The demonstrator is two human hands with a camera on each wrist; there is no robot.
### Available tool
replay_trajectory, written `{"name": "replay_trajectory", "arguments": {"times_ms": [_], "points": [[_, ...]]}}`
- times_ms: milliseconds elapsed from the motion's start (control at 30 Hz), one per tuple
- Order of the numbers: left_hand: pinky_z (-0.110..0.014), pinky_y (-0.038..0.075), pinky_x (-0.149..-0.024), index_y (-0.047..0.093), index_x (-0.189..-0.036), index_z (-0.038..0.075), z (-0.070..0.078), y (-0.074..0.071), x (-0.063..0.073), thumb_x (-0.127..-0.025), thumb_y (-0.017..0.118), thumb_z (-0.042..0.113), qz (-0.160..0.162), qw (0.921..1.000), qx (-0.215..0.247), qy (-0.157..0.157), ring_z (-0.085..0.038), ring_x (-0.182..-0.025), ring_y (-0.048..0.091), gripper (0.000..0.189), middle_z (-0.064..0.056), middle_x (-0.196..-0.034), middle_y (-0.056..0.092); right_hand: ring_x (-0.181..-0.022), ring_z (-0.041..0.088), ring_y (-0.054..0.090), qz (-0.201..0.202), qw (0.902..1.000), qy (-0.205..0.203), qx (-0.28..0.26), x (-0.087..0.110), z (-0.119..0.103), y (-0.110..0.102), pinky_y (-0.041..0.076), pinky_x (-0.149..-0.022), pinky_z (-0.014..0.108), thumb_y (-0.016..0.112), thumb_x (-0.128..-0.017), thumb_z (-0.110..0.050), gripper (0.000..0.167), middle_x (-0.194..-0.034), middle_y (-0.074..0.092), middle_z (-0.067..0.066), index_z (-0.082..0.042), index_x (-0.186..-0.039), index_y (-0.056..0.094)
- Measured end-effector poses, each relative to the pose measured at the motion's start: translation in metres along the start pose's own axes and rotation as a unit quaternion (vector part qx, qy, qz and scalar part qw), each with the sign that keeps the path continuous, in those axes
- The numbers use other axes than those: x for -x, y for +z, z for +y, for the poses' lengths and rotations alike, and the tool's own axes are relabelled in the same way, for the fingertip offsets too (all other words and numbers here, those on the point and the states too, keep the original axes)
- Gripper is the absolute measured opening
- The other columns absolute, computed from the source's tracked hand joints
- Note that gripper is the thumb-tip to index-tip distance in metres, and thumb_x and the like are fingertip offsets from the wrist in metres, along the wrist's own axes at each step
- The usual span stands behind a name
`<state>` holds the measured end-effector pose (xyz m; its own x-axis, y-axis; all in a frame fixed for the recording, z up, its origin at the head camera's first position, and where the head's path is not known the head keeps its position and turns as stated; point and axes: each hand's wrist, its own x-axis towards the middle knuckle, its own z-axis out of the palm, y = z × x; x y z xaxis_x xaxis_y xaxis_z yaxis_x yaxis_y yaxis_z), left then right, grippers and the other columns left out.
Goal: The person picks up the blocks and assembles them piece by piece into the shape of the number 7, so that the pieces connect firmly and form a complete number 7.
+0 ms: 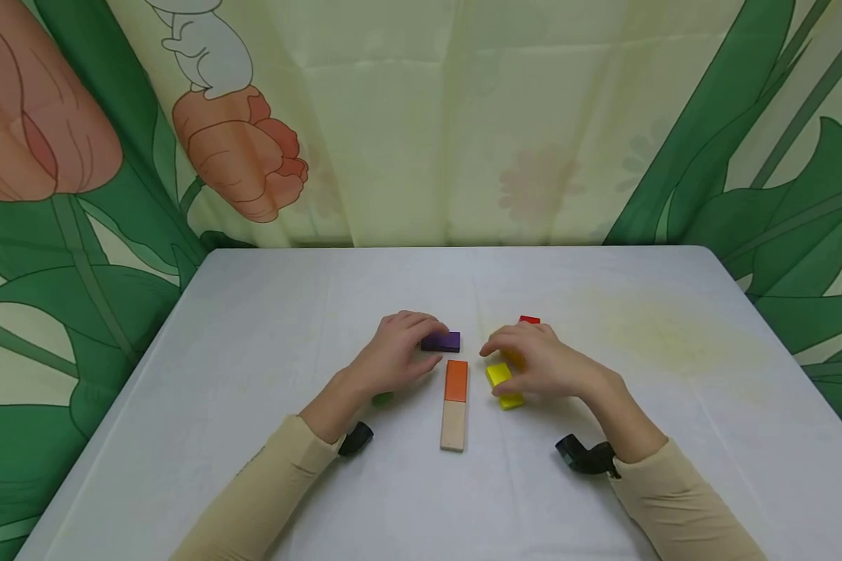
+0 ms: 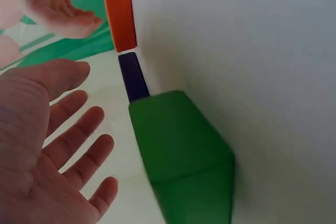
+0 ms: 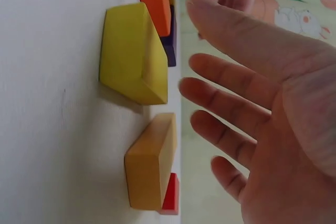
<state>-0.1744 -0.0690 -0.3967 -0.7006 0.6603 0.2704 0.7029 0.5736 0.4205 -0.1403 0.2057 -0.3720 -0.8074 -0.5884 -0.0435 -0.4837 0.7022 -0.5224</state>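
Note:
My left hand (image 1: 403,347) hovers with loosely spread fingers beside the purple block (image 1: 445,342), which its fingers overlap in the head view. Below its wrist lies a green block (image 2: 173,140), mostly hidden from the head camera. My right hand (image 1: 543,358) is held over the yellow block (image 1: 507,386), thumb across it in the head view. In the right wrist view its fingers stand apart from the yellow block and a yellow-orange block (image 3: 144,177). A red block (image 1: 529,319) peeks out past the right fingers. Neither palm holds anything.
Between the hands an orange block (image 1: 456,381) lies end to end with a plain wood block (image 1: 453,426). All rest on a white-covered table (image 1: 288,312). A printed curtain (image 1: 407,140) hangs behind its far edge.

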Motion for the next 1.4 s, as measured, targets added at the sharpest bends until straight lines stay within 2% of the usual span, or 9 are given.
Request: {"name": "replay_trajectory", "arguments": {"times_ms": [200,300,433,533,633,933,1300,1400], "points": [[-0.053,0.035,-0.103,0.068,-0.123,0.015,-0.006,0.0,-0.014,-0.093,0.074,0.022,-0.073,0.9953,-0.033,-0.056,-0.023,-0.12,0.055,0.032,-0.001,-0.126,0.065,-0.124,0.032,0.047,-0.035,0.9993,0.005,0.009,0.004,0.003,-0.003,0.03,-0.099,0.055,0.09,-0.076,-0.031,0.049,-0.127,0.062,0.001,-0.017,-0.118,0.07],[-0.051,0.04,-0.097,0.07,-0.121,0.015,-0.01,-0.001,-0.017,-0.093,0.075,0.021,-0.087,0.9937,-0.041,-0.059,-0.022,-0.116,0.058,0.029,-0.001,-0.123,0.066,-0.125,0.033,0.046,-0.044,0.9989,0.004,0.014,0.004,0.004,-0.002,0.029,-0.1,0.057,0.09,-0.075,-0.033,0.049,-0.129,0.061,0.001,-0.019,-0.118,0.07],[-0.044,0.046,-0.093,0.072,-0.117,0.013,-0.015,-0.001,-0.019,-0.092,0.076,0.016,-0.088,0.9944,-0.042,-0.04,-0.022,-0.111,0.06,0.026,-0.001,-0.12,0.067,-0.126,0.033,0.045,-0.051,0.9985,0.002,0.02,0.004,0.004,0.0,0.029,-0.1,0.058,0.091,-0.073,-0.03,0.051,-0.129,0.061,0.0,-0.02,-0.118,0.07],[-0.04,0.048,-0.094,0.071,-0.117,0.011,-0.018,-0.001,-0.019,-0.091,0.076,0.013,-0.086,0.9953,-0.037,-0.023,-0.022,-0.109,0.062,0.027,-0.002,-0.119,0.067,-0.126,0.032,0.044,-0.052,0.9983,0.013,0.023,0.005,0.004,0.001,0.029,-0.101,0.056,0.091,-0.073,-0.026,0.052,-0.129,0.061,0.0,-0.019,-0.119,0.069],[-0.037,0.048,-0.096,0.071,-0.118,0.01,-0.02,-0.002,-0.019,-0.091,0.076,0.012,-0.088,0.9954,-0.032,-0.018,-0.022,-0.109,0.062,0.027,-0.003,-0.12,0.067,-0.124,0.032,0.044,-0.049,0.9983,0.026,0.019,0.005,0.004,0.003,0.028,-0.102,0.054,0.091,-0.074,-0.024,0.051,-0.128,0.062,0.0,-0.019,-0.12,0.069],[-0.036,0.045,-0.103,0.069,-0.121,0.011,-0.029,-0.01,-0.008,-0.093,0.074,0.01,-0.105,0.991,-0.018,-0.081,-0.021,-0.118,0.057,0.028,-0.001,-0.124,0.064,-0.123,0.03,0.043,-0.023,0.9983,0.052,0.012,0.002,0.005,0.006,0.027,-0.103,0.054,0.09,-0.075,-0.022,0.05,-0.127,0.063,0.002,-0.015,-0.12,0.069],[-0.039,0.046,-0.102,0.068,-0.12,0.007,-0.048,-0.027,0.013,-0.092,0.073,0.007,-0.093,0.9886,0.0,-0.118,-0.024,-0.117,0.056,0.028,-0.005,-0.123,0.064,-0.127,0.039,0.041,0.014,0.9993,0.021,0.029,-0.001,0.008,0.006,0.026,-0.103,0.057,0.088,-0.077,-0.021,0.049,-0.128,0.064,0.006,-0.012,-0.122,0.07],[-0.041,0.045,-0.101,0.068,-0.12,0.006,-0.051,-0.032,0.019,-0.092,0.073,0.005,-0.088,0.9885,0.005,-0.123,-0.025,-0.117,0.056,0.028,-0.006,-0.123,0.064,-0.126,0.036,0.042,0.018,0.999,0.027,0.03,-0.004,0.009,0.007,0.026,-0.104,0.055,0.088,-0.078,-0.021,0.05,-0.127,0.064,0.004,-0.011,-0.123,0.069]]}}
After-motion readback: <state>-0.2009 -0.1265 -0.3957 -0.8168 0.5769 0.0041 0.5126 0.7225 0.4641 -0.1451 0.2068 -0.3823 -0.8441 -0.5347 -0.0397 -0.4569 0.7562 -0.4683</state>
